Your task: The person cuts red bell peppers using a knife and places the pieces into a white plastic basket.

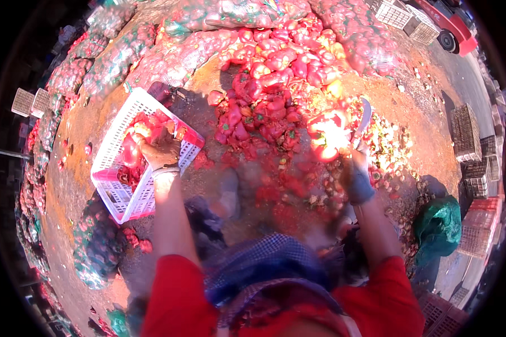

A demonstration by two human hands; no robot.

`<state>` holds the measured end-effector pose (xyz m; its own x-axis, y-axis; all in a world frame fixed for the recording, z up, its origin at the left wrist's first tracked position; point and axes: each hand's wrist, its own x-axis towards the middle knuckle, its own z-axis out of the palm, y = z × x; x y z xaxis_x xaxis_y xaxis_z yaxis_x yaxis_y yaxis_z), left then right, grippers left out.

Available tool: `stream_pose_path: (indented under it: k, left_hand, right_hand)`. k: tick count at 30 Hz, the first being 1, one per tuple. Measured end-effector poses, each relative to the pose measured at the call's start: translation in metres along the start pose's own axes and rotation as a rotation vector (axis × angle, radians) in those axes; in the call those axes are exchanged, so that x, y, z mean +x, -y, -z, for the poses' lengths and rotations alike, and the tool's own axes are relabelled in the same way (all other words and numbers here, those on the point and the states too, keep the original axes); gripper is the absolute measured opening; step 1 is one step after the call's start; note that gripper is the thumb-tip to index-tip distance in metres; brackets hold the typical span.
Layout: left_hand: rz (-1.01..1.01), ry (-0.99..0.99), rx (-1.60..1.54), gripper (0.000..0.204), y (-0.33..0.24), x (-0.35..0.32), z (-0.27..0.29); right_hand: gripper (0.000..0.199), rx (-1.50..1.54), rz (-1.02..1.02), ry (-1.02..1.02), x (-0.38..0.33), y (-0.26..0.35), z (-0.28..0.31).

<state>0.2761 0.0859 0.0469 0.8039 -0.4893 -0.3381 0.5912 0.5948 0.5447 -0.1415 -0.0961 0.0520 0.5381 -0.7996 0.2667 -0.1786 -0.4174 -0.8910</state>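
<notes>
My left hand [160,147] reaches into a white and pink plastic crate [118,199] on my left and closes on a red pepper [135,135] among others lying inside. My right hand [357,174], in a dark glove, holds a knife [364,119] with its blade pointing up. Just left of the blade a red pepper [327,133] glares in bright sun; whether my right hand touches it is unclear. A big heap of red peppers [270,84] lies on the ground ahead of both hands.
Mesh sacks of peppers [112,56] ring the heap at the back and left. Cut scraps [393,140] litter the ground on the right. Stacked crates [472,151] stand at the right, a green sack [441,222] beside me, and a red vehicle [450,22] at the top right.
</notes>
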Motion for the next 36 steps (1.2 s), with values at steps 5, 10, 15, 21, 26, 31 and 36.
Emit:
stream_pose_path:
  k: [5, 10, 15, 21, 26, 31, 36]
  left_hand:
    - [0.509, 0.486, 0.431, 0.064, 0.131, -0.087, -0.060]
    - [1.021, 0.617, -0.085, 0.077, 0.177, -0.128, -0.067]
    - [0.985, 0.575, -0.083, 0.077, 0.195, -0.133, -0.070]
    - [0.963, 0.607, 0.231, 0.065, 0.216, -0.149, -0.069]
    - [1.026, 0.722, 0.287, 0.056, 0.231, -0.146, -0.045]
    - [0.491, 0.787, 0.987, 0.046, 0.223, -0.178, -0.053]
    - [-0.069, 0.918, 1.099, 0.048, 0.217, -0.168, -0.037]
  right_hand:
    - [0.020, 0.687, -0.406, -0.055, 0.002, 0.032, -0.020]
    - [0.031, 0.169, -0.353, 0.179, 0.003, 0.040, -0.035]
    - [0.045, -0.351, 0.015, -0.093, 0.001, 0.033, -0.017]
    - [0.064, -0.067, 0.029, 0.196, -0.021, 0.032, -0.002]
    - [0.068, 0.127, -0.197, 0.342, -0.025, 0.006, -0.009]
    - [0.064, 0.202, -0.206, 0.349, -0.029, 0.000, -0.014]
    - [0.067, 0.080, -0.166, 0.279, -0.029, 0.019, -0.025]
